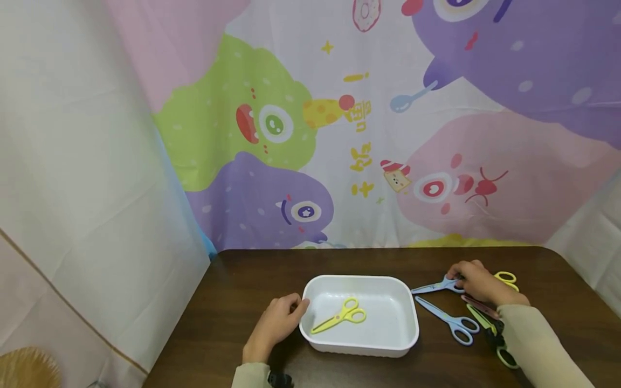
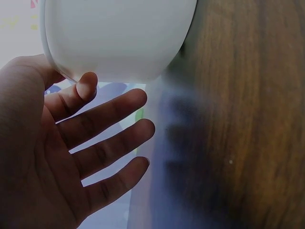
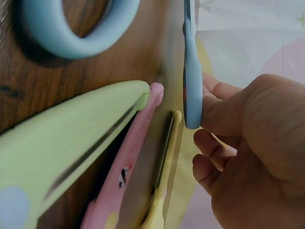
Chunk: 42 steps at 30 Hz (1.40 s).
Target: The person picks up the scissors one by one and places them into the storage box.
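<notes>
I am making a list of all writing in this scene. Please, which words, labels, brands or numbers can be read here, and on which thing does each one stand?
Backdrop cloth: yellow characters in a column beside the cartoon monsters, turned sideways and too distorted to read for certain.
White tray: no writing visible.
Yellow scissors in the tray: no label visible.
Blue scissors on the table: none visible.
Pink scissors: a small printed picture, no words.

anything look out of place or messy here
Nothing damaged or spilled. One yellow scissors lies alone in the white tray, while the other scissors sit in a loose, overlapping heap beside the right hand.
</notes>
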### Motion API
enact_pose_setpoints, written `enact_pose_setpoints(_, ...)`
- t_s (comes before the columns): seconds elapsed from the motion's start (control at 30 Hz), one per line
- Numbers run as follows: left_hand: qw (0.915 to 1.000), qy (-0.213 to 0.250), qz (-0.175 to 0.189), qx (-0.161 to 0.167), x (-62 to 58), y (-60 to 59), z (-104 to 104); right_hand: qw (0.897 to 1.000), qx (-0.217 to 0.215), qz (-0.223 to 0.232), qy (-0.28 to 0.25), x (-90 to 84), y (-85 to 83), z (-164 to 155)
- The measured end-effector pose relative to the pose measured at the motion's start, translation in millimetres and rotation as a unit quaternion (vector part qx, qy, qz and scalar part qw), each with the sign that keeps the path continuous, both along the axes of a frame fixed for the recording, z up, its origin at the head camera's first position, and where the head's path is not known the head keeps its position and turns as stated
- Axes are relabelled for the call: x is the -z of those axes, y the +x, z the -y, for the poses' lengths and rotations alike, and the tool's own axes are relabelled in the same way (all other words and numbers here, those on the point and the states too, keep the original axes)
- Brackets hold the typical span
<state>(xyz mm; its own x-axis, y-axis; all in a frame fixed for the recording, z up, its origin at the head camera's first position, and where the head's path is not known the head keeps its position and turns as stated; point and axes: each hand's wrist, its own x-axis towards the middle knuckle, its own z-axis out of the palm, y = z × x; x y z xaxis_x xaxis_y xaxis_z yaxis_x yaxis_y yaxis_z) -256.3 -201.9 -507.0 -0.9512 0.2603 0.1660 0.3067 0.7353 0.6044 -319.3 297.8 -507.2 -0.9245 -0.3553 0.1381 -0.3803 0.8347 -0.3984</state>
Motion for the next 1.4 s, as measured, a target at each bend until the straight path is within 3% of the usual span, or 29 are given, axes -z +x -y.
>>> enact_pose_setpoints(0.33, 1.0000, 0.000, 0.006, -0.005, 1.4, 0.5, -0.3, 0.997, -0.023, -0.067, 0.009, -2.9, -0.6, -1.4)
enact_pose_setpoints(1.07, 1.0000, 0.002, 0.006, 0.000, 1.1, 0.4, -0.1, 0.995, -0.044, -0.090, 0.010, -15.2, -0.8, -1.0)
enact_pose_setpoints(1.4, 1.0000, 0.001, 0.009, -0.001, 1.0, -0.2, -1.0, 0.991, -0.055, -0.122, 0.014, -24.8, -0.2, -1.2)
